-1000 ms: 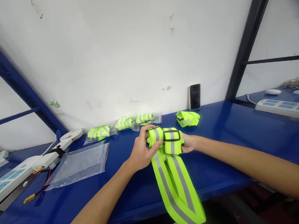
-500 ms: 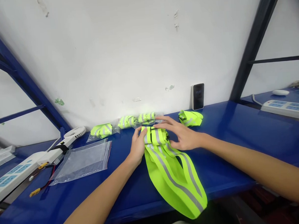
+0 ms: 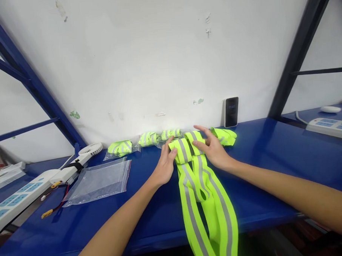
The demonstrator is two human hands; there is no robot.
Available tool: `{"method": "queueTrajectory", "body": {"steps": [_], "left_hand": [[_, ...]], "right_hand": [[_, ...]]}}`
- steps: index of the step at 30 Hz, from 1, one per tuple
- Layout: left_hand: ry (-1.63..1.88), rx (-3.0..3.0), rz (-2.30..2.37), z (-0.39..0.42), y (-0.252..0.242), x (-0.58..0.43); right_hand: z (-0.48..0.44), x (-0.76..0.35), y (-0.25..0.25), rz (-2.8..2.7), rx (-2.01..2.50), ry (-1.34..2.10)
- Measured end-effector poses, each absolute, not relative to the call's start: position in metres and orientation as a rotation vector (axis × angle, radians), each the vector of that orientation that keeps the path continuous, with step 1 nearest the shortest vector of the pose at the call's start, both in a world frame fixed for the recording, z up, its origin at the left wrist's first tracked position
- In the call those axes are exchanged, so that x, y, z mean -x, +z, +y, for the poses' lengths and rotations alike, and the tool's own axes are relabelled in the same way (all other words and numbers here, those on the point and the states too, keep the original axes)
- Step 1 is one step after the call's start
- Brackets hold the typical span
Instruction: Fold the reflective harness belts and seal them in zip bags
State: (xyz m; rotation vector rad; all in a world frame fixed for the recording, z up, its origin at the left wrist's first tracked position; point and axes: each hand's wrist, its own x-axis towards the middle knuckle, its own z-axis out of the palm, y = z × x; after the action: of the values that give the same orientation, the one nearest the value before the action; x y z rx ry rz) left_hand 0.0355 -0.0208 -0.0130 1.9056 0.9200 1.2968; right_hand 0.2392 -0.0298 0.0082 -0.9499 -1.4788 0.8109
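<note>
Neon yellow-green straps with grey reflective stripes form a reflective vest (image 3: 191,180) in front of me. Its upper part is bunched in two folded rolls on the blue table, while long loops trail down past the table's front edge. My left hand (image 3: 165,164) is closed on the left roll, thumb on top. Around the right roll, my right hand (image 3: 213,150) has its thumb and fingers closed, with the index finger stretched out. Part of the right roll is hidden behind the fingers.
Bagged yellow-green bundles (image 3: 120,148) line the wall, and another folded bundle (image 3: 224,136) lies at right. A clear zip bag (image 3: 98,182) lies left, near a power strip (image 3: 19,197), a small fan (image 3: 90,149) and wires (image 3: 61,200). A phone-like device (image 3: 231,112) leans on the wall.
The single bunched roll has come apart into two side by side. My right hand has shifted slightly right with one of them. The loops hang lower, and the view has turned slightly left.
</note>
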Motion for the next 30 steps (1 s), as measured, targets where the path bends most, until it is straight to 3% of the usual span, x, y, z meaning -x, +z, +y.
{"method": "queueTrajectory", "body": {"steps": [6, 10, 13, 17, 20, 24, 30], "left_hand": [[1.383, -2.603, 0.834, -0.021, -0.004, -0.026], [1.168, -2.982, 0.805, -0.016, 0.008, -0.018], [1.088, -2.879, 0.837, -0.015, 0.009, -0.016], [1.299, -2.292, 1.045, -0.016, 0.006, -0.019], [1.328, -1.871, 1.078, -0.011, 0.004, -0.023], [1.26, -1.521, 1.118, -0.006, 0.002, -0.026], [1.171, -1.424, 1.09, -0.011, -0.005, -0.035]], "right_hand": [[-0.033, -0.228, 0.01, -1.182, 0.891, 1.259], [-0.031, -0.226, 0.005, -1.03, 0.877, 1.51], [-0.028, -0.23, 0.001, -1.065, 0.837, 1.653], [-0.028, -0.234, 0.0, -1.324, 0.751, 1.712], [-0.031, -0.234, 0.0, -1.676, 0.752, 1.452], [-0.032, -0.237, -0.002, -2.077, 0.955, 0.78], [-0.023, -0.252, 0.0, -2.021, 1.137, 0.162]]}}
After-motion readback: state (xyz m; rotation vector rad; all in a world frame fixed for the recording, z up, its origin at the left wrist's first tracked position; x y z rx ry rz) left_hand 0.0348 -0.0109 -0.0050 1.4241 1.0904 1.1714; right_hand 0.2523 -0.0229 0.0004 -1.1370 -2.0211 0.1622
